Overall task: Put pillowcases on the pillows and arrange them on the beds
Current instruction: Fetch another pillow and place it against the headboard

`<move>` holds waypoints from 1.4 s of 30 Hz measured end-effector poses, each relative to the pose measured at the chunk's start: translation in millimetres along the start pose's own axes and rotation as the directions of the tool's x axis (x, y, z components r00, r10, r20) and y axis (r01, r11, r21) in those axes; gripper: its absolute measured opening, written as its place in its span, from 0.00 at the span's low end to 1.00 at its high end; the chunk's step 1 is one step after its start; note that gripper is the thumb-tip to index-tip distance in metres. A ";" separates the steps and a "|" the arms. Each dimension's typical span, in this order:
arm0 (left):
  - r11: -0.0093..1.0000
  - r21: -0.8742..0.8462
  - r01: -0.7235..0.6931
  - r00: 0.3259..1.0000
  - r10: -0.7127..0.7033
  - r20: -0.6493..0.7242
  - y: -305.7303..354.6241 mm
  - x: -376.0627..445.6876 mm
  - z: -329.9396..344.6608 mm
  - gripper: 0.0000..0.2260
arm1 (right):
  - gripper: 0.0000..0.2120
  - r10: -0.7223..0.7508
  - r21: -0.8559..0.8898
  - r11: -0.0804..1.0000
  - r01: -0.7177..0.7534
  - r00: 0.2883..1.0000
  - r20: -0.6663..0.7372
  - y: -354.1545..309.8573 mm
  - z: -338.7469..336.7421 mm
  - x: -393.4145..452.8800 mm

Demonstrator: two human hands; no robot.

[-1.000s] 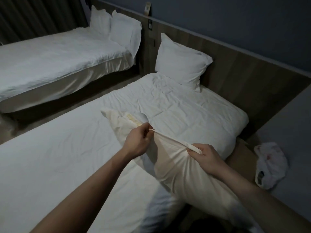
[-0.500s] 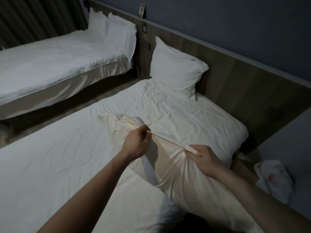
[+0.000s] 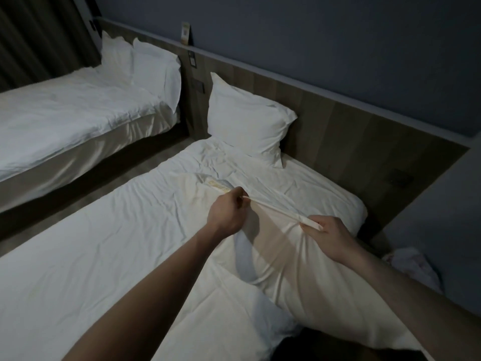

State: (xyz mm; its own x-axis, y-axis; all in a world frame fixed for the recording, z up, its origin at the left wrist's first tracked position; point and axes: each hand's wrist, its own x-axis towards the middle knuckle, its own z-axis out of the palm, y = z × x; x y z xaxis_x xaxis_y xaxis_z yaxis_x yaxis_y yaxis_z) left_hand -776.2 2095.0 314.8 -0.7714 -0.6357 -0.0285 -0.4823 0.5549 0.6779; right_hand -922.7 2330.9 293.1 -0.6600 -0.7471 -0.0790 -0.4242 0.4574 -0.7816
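A cream pillow (image 3: 307, 277) lies across the near bed (image 3: 91, 256), reaching off its right edge. My left hand (image 3: 229, 212) and my right hand (image 3: 328, 233) both pinch the hem of its pillowcase (image 3: 276, 211), pulled taut between them. The pillow's yellowish end (image 3: 217, 185) pokes out beyond my left hand. A white cased pillow (image 3: 247, 121) leans upright on the headboard of the near bed. Two more white pillows (image 3: 140, 61) stand at the head of the far bed (image 3: 65, 113).
A wooden headboard panel (image 3: 351, 131) runs along the blue wall, with dark switch plates. A floor gap (image 3: 117, 173) separates the beds. A crumpled white bag (image 3: 413, 267) lies on the floor at the right. Dark curtains (image 3: 31, 35) hang at the far left.
The view has tilted down and nearer to the bed. Both hands keep their grip on the hem; the pillow has settled lower onto the mattress.
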 end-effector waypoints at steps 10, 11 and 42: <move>1.000 0.016 -0.009 0.998 0.008 0.054 61.1 109.6 57.5 0.08 | 0.18 0.037 -0.026 0.999 -0.040 0.992 -0.123 59.5 -59.2 76.6; 1.000 0.018 -0.012 0.998 0.011 0.063 67.2 122.1 65.6 0.08 | 0.20 0.044 -0.021 0.999 -0.047 0.990 -0.133 66.7 -65.9 85.3; 0.967 0.239 -0.094 0.976 0.043 0.212 218.5 519.2 319.7 0.11 | 0.17 0.257 -0.030 0.965 -0.259 0.964 -0.063 335.4 -261.4 415.8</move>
State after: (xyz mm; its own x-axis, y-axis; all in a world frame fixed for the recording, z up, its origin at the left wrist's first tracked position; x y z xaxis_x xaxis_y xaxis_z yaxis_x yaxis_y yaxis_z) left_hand -1414.8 2057.8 213.3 -0.8617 -0.4833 -0.1545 -0.4926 0.7242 0.4825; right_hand -1501.6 2299.7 159.8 -0.7843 -0.5729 -0.2381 -0.2571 0.6494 -0.7157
